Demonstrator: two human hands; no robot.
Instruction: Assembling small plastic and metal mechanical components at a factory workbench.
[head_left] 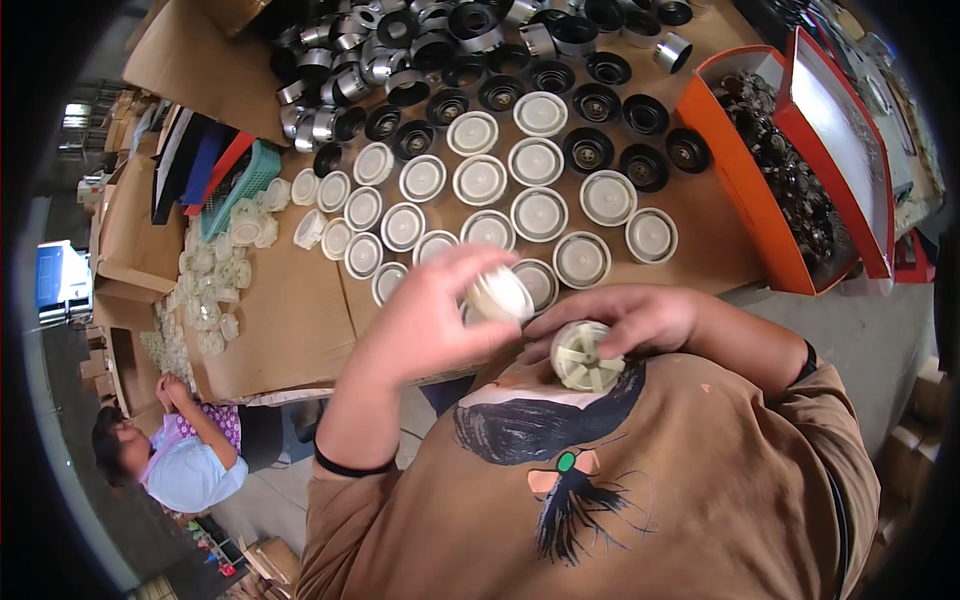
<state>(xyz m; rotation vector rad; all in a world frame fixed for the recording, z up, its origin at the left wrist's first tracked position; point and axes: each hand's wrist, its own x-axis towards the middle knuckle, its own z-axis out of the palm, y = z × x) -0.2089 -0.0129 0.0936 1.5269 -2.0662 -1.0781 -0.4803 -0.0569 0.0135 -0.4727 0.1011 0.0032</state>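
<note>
"Hands: what state, and what is in them?"

"Left hand [425, 315] is curved, fingers above and thumb below, around a round white piece [503, 294]. Both are motion-blurred, so I cannot tell how firm the grip is. Right hand [645, 318] pinches a pale spoked piece [583, 357], thumb laid over its edge, spoked face toward me."

"Location of those two pieces?"

"Both off the surface [300, 345], at its near edge, close in front of my brown shirt [690, 470]. The white one sits left of the spoked one and a little farther from me. Whether my right fingertips touch the white one, I cannot tell."

"Surroundings?"

"White-topped round pieces [480, 180] stand in loose rows just beyond my hands. Black round cups [588, 150] come next, then a heap of silver and black rings [350, 83]. To the right, an orange box [722, 163] holds dark small parts [775, 135]. To the left, translucent pieces [205, 285] lie heaped near a teal basket [255, 175]. Beyond them a co-worker [195, 480] in light blue holds both hands together."
</note>
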